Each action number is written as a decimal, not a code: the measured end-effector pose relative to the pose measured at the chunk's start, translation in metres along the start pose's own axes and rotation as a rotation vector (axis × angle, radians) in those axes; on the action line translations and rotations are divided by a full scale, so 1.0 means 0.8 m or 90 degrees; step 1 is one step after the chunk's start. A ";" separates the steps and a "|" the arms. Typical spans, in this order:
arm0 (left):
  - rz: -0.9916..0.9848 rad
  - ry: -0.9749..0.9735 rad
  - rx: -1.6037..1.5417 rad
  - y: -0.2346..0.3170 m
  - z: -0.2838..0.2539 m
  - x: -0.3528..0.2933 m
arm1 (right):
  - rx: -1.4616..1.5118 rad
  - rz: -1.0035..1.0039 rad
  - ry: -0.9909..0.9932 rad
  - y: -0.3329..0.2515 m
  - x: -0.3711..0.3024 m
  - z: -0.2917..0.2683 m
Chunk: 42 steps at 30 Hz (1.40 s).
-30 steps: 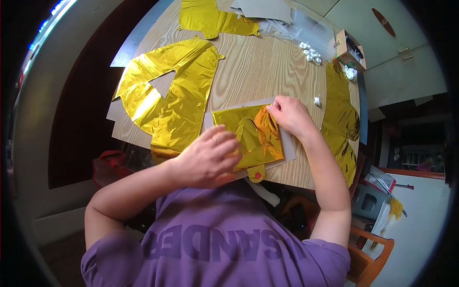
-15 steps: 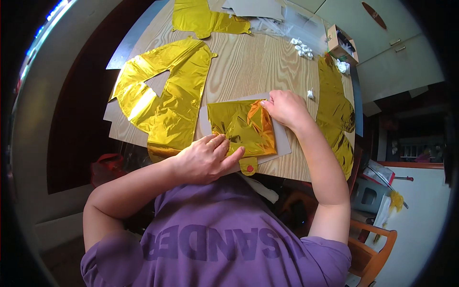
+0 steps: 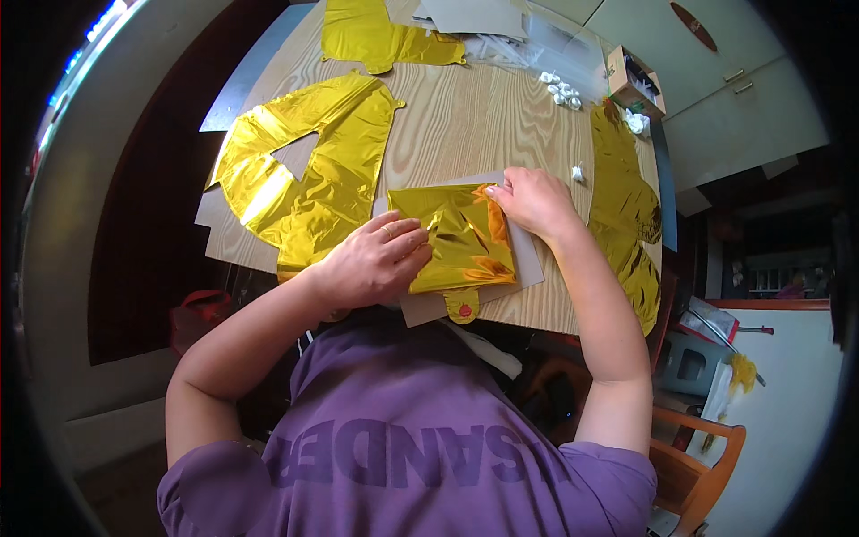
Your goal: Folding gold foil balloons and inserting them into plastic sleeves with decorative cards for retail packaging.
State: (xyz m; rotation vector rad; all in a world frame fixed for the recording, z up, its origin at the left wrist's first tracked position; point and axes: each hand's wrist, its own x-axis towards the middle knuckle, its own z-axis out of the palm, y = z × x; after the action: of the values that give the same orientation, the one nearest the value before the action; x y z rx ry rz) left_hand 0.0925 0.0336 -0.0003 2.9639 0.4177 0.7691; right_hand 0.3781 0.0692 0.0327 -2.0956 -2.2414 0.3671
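Folded gold foil (image 3: 461, 237) lies on a grey card (image 3: 527, 259) at the near edge of the tabletop (image 3: 456, 116). The right hand (image 3: 540, 201) grips its far right corner. Compared with half a second earlier, the left hand (image 3: 380, 255) has shifted farther from the near edge; its grasp cannot be determined. The orange area has narrowed.

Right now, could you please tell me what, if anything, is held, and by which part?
The right hand holds the folded gold foil by its far right corner; whether the left hand grips it cannot be told.
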 end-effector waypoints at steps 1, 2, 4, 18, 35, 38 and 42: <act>-0.011 0.003 -0.025 -0.003 0.005 -0.003 | 0.011 0.002 0.006 0.001 -0.002 -0.001; -0.021 0.015 -0.058 -0.006 0.008 -0.005 | 0.042 0.024 0.033 0.000 -0.007 -0.003; -0.050 0.039 -0.124 -0.011 0.010 -0.010 | 0.105 0.061 0.083 -0.007 -0.025 -0.008; -0.279 -0.064 -0.370 -0.026 -0.037 0.014 | 0.051 -0.448 0.450 -0.014 -0.194 0.021; -0.342 0.056 -0.352 -0.034 -0.044 0.048 | 0.256 -0.403 0.213 -0.014 -0.166 0.021; -0.350 0.055 -0.333 -0.034 -0.044 0.050 | 0.391 -0.327 0.165 -0.015 -0.127 -0.013; -0.322 0.074 -0.331 -0.035 -0.035 0.056 | 0.357 -0.136 0.112 -0.022 -0.066 -0.001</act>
State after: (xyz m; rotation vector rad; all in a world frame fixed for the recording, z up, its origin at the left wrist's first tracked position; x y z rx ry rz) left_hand 0.1095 0.0719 0.0423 2.2073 0.7920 0.8259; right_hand 0.3653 0.0161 0.0433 -1.5296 -1.9401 0.6718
